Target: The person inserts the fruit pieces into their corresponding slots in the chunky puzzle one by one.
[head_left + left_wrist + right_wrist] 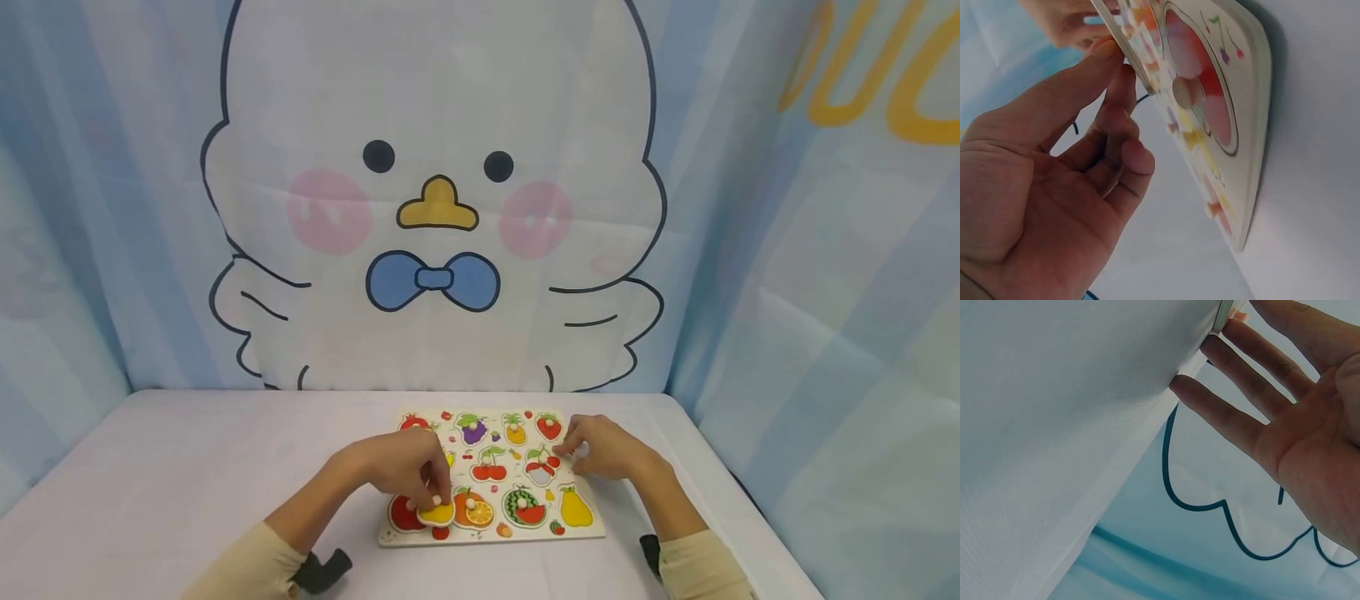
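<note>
A white fruit peg puzzle board [528, 535] lies on the table. Over its near left part, my left hand [405, 462] pinches a yellow puzzle piece [438, 516] with a pale border; its exact fruit is unclear. In the left wrist view this piece [1124, 47] appears tilted, edge-on, at the thumb tip. Partly beneath it is a red fruit piece [403, 515], seen with a round knob [1189, 92] in the left wrist view. My right hand [611, 446] rests at the board's right edge, its fingers [1222, 419] extended and touching the table and edge.
An orange piece [474, 510], a watermelon piece [525, 510], grapes [472, 430] and a yellow pear shape [576, 508] are on the board. A white cloth covers the table [225, 467]. Behind it hangs a curtain [435, 350] with a cartoon bird.
</note>
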A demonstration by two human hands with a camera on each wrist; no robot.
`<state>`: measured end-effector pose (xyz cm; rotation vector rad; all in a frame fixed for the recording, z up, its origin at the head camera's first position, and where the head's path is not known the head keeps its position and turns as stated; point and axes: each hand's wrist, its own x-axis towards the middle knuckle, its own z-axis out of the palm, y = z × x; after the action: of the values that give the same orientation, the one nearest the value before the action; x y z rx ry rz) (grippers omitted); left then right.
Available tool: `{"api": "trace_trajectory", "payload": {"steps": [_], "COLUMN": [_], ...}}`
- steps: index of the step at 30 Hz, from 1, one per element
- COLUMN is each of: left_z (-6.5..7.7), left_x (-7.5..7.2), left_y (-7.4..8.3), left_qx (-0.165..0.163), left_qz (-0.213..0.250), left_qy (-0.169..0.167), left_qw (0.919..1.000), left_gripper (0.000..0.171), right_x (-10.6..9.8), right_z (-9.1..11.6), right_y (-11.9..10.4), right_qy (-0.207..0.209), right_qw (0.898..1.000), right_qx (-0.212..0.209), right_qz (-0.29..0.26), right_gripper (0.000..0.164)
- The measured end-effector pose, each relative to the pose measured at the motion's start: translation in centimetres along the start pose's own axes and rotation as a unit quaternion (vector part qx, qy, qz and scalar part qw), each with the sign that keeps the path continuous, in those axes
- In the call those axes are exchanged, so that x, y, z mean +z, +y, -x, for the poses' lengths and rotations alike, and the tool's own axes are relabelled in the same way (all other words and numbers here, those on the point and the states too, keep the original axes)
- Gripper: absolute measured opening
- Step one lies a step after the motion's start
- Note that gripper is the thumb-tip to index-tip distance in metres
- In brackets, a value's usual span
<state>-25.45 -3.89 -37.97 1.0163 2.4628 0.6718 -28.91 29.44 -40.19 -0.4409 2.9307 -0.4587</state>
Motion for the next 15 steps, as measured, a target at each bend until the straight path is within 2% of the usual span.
{"api": "trace_trajectory", "payload": {"steps": [5,11,15], "left_z": [-1.7,-3.5,-4.8], "left_x": [0.4,0.9,1.2], "left_y": [0.4,1.3,1.8], "left_qx": [0.034,0.044,0.085], "left_qz": [-0.015,-0.011,-0.032], "left_qy": [0.004,0.005,0.005], "left_qw": [0.9993,0.9990,0.9958], "left_gripper": [0.013,0.013,0.012], "right_x": [0.0,0.1,0.1], "right_z": [0.0,-0.1,-0.1], "right_y": [-0.1,-0.2,-0.1], "right_qy": [0.000,-0.001,0.000], "right_qw": [1.000,1.000,1.000], "right_qx": [0.001,-0.003,-0.008], "right_qz": [0.005,0.004,0.005], "right_gripper": [0.030,0.029,0.029]}}
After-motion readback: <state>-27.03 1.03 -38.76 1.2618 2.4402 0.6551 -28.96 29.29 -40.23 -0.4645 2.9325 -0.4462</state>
